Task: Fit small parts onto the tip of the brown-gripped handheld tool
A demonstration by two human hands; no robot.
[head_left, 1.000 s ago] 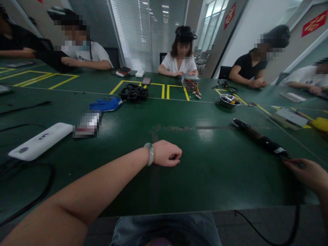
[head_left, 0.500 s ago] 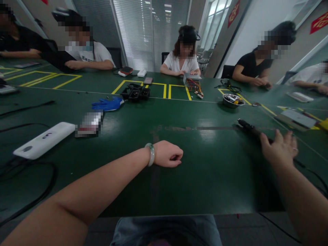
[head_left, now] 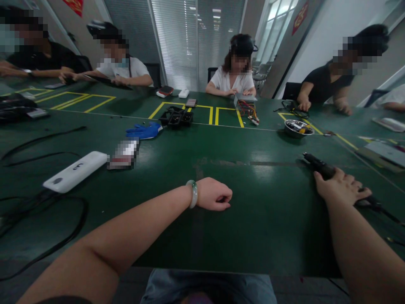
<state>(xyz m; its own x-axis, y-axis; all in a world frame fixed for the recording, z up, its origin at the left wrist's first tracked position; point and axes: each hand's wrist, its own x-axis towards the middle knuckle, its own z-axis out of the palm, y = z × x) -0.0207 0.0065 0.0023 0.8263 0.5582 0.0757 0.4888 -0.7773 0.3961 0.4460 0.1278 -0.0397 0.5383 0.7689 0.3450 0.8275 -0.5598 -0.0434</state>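
Black tool (head_left: 322,166), middle hidden by right hand (head_left: 341,186) — can't tell if clamped, left hand (head_left: 212,194) curled, grip together

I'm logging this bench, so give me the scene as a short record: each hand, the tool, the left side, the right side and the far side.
Left hand: loosely curled over the green table, nothing seen in it; bracelet on wrist
Right hand: laid over the black tool; firmness of grip unclear
Tool: lying down, narrow tip pointing away from the wearer, partly covered
Left side: white oblong device, blue glove beyond it
Right side: metal bowl holding small parts, beyond the tool
Far side: person in white, hands at a metal box with coloured wires
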